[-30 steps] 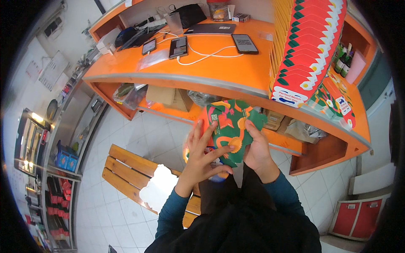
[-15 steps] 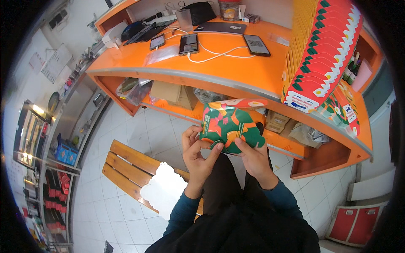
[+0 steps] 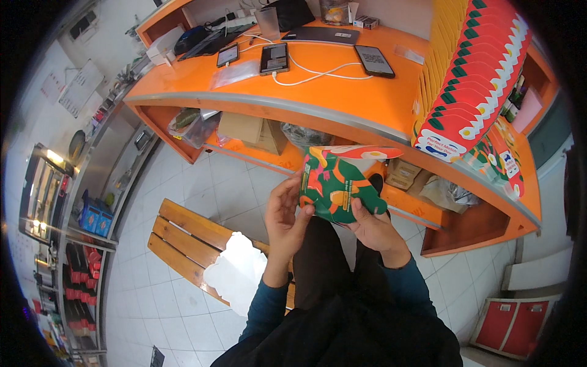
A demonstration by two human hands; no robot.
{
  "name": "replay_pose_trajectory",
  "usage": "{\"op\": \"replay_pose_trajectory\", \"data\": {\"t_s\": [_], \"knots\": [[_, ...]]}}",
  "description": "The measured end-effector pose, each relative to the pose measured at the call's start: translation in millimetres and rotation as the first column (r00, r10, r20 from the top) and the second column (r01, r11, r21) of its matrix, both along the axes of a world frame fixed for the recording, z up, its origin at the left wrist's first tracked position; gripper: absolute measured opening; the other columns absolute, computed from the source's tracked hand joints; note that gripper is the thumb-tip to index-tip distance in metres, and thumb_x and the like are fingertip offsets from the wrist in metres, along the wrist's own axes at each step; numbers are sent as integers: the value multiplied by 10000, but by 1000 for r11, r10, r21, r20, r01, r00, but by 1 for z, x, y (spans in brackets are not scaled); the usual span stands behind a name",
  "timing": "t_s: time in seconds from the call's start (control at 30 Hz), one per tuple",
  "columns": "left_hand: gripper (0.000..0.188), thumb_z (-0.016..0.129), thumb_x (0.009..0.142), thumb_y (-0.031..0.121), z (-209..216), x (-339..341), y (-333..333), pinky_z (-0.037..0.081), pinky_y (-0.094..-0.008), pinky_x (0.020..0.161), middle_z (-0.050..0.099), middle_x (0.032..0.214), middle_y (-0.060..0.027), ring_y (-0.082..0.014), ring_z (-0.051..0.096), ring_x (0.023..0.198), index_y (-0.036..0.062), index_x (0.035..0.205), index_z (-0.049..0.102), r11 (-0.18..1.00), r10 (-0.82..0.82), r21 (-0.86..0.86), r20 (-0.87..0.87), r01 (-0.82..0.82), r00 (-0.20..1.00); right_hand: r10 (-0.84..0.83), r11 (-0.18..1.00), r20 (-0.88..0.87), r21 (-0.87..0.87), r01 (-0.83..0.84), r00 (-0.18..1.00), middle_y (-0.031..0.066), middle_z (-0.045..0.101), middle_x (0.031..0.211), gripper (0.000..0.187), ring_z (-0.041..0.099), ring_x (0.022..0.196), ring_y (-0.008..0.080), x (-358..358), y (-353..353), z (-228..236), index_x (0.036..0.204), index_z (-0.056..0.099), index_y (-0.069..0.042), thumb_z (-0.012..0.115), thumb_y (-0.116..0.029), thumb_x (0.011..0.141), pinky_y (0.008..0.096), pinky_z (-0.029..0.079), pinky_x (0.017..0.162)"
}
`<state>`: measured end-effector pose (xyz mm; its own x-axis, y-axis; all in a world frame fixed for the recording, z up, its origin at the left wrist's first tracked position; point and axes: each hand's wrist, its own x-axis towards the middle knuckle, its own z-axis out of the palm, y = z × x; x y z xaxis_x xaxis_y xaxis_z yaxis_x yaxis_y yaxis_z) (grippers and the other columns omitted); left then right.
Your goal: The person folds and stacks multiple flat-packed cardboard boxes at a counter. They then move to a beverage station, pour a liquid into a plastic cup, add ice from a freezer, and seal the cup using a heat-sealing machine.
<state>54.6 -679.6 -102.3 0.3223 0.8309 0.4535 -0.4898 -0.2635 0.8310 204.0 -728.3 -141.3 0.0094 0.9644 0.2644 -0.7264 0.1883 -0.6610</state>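
Above my lap I hold a partly folded paperboard food box (image 3: 336, 183), green with orange, pink and red shapes, with a red flap standing out along its far edge. My left hand (image 3: 285, 211) grips its left side, the thumb in front and the fingers partly hidden behind. At the lower right, my right hand (image 3: 380, 232) pinches the board with its thumb on the printed face. A tall row of nested, formed red-and-yellow boxes (image 3: 474, 92) leans on the counter to the right. White die-cut card blanks (image 3: 235, 275) lie on the wooden bench (image 3: 183, 229) at my left.
The orange counter (image 3: 342, 98) ahead holds phones (image 3: 274, 58) with white cables, a closed laptop (image 3: 322, 35) and a clear cup (image 3: 268, 24). Cardboard boxes (image 3: 251, 129) and plastic bags fill its lower shelf. A steel shelf unit (image 3: 113, 202) runs along the left; a red cabinet (image 3: 510, 327) stands lower right.
The box has shifted slightly right and tilted in my hands. My left hand's fingers have moved up along its left edge; my right hand has moved slightly right and down with it.
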Motion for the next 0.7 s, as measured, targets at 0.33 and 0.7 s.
{"op": "replay_pose_trajectory", "data": {"t_s": [0.33, 0.7], "knots": [[809, 774, 573, 134, 4, 5, 29, 292, -339, 959, 315, 1277, -153, -223, 370, 1148, 71, 1213, 283, 939, -254, 203, -138, 278, 957, 37, 996, 64, -78, -32, 997, 59, 483, 1174, 435, 450, 1102, 199, 12, -26, 28, 1244, 365, -70, 470, -277, 876, 366, 358, 932], [747, 614, 703, 143, 5, 12, 17, 272, -357, 992, 348, 1198, -160, -216, 310, 1188, 95, 1281, 142, 935, -199, -293, 40, 202, 979, -58, 998, 596, 59, 27, 801, 56, 448, 1202, 476, 388, 1140, 161, -11, -30, 34, 1225, 376, -35, 549, -221, 823, 340, 332, 939]]}}
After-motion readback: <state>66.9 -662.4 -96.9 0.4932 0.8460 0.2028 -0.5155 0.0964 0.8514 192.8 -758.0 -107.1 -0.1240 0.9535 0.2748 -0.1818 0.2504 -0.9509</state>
